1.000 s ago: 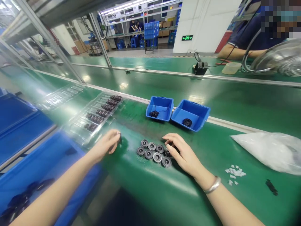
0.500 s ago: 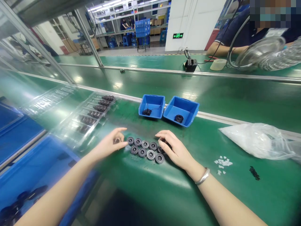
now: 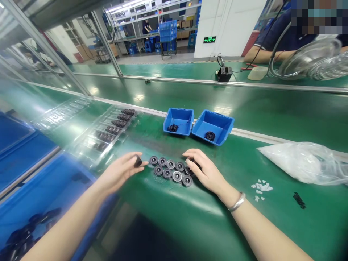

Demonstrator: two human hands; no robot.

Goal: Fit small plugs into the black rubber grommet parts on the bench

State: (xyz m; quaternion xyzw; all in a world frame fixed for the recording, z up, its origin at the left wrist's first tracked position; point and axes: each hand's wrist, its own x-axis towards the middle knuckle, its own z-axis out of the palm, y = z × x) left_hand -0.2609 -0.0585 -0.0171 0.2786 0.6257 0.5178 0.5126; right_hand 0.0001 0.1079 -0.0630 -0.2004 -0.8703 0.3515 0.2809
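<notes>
On the green work surface, several round black parts [image 3: 177, 176] with ringed faces and small centre pins lie in two rows. My left hand [image 3: 119, 172] is just left of the rows, with a small dark block-like part [image 3: 138, 161] between its fingers and thumb. My right hand [image 3: 205, 170] rests at the right end, its fingers curled around the end round part [image 3: 188, 170], which they partly cover. Whether they hold anything else is hidden.
Two blue bins [image 3: 178, 121] with black coiled pieces stand behind the rows. Clear trays [image 3: 108, 134] with dark parts lie left. At right are white bits [image 3: 262, 187], black pieces [image 3: 299, 200] and a plastic bag [image 3: 299, 163]. A large blue crate [image 3: 81, 203] is lower left.
My left hand has turned, so the dark part between its fingers shows more plainly. My right hand keeps its place at the end of the rows. The whole view has shifted slightly.
</notes>
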